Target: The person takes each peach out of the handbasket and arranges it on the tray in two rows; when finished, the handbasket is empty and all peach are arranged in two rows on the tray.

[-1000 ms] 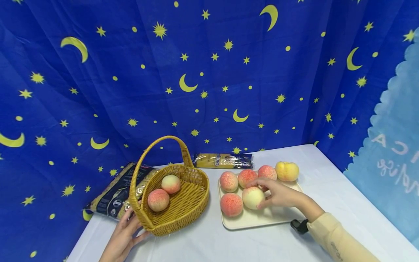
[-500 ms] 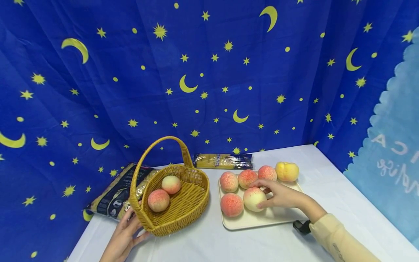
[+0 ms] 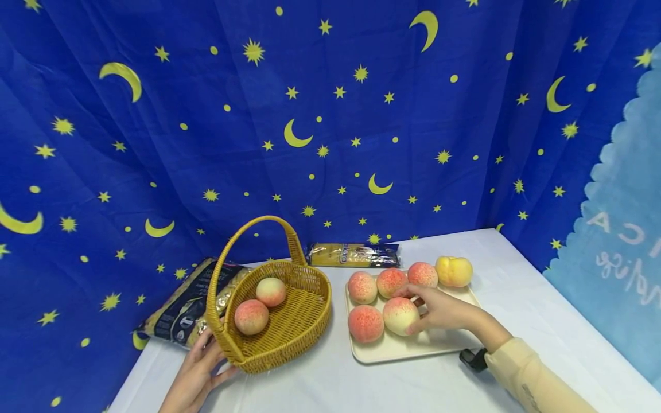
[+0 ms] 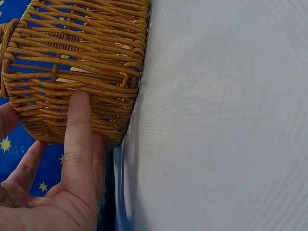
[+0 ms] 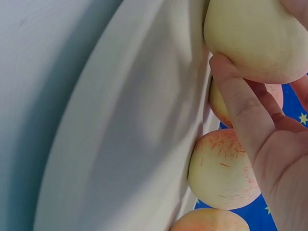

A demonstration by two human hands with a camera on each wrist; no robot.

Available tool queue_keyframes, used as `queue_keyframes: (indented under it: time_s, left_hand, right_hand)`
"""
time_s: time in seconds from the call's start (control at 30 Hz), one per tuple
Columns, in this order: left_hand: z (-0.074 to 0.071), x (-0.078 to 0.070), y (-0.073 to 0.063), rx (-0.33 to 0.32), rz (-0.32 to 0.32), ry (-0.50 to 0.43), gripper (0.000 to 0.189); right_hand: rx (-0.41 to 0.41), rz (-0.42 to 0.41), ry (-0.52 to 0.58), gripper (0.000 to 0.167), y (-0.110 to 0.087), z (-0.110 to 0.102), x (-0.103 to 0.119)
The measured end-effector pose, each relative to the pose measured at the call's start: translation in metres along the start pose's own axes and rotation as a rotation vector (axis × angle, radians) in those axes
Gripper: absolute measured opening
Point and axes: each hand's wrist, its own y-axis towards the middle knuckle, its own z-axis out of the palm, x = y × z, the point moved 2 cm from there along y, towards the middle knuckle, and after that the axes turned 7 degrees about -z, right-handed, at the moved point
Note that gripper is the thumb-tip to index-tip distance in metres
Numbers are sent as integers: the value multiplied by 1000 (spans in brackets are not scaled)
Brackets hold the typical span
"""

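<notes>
A wicker basket (image 3: 310, 338) with a tall handle stands at the left, two peaches in it: a redder peach (image 3: 251, 317) and a paler peach (image 3: 271, 292). My left hand (image 3: 195, 370) is at its near left side; in the left wrist view the thumb (image 4: 78, 139) lies straight against the woven wall. On a cream tray (image 3: 423, 342), my right hand (image 3: 439, 310) holds a pale peach (image 3: 399, 317) with a red blush between thumb and fingers. The right wrist view shows the thumb (image 5: 240, 101) at the underside of this peach (image 5: 255, 38).
Left of the held peach sits a red peach (image 3: 365, 324). Behind them are several more peaches, with a yellow peach (image 3: 454, 271) at the far right corner. A pasta packet (image 3: 353, 255) lies at the back, and a large dark bag (image 3: 193, 304) lies behind the basket.
The peach under my right hand has turned, its red blush now more on top and left; it shifted slightly right, then back. My left hand and the basket have stayed put.
</notes>
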Motion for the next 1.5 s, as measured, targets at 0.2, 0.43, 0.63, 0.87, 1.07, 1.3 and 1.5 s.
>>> queue_keyframes:
  time_s: [0.2,0.43,0.63,0.87,1.07,1.3,1.5]
  left_hand:
    - [0,-1,0,7,4,-8,81]
    - [-1,0,0,-1,0,-11,82]
    - [0,1,0,-3,3,-12,81]
    - [0,3,0,-5,9,-22,83]
    - [-2,4,0,-4,7,-19,83]
    - [-2,4,1,5,0,-12,89]
    - [0,2,0,7,6,-12,79]
  right_hand:
    - [5,-8,-8,69,2,0,1]
    - [5,4,1,70,3,2,5]
    - [12,13,16,71,2,1,5]
    - [27,8,49,72,0,-1,3]
    - [35,6,74,72,-1,-3,0]
    - [48,-5,48,68,-2,-6,2]
    - [42,3,57,68,-5,-16,9]
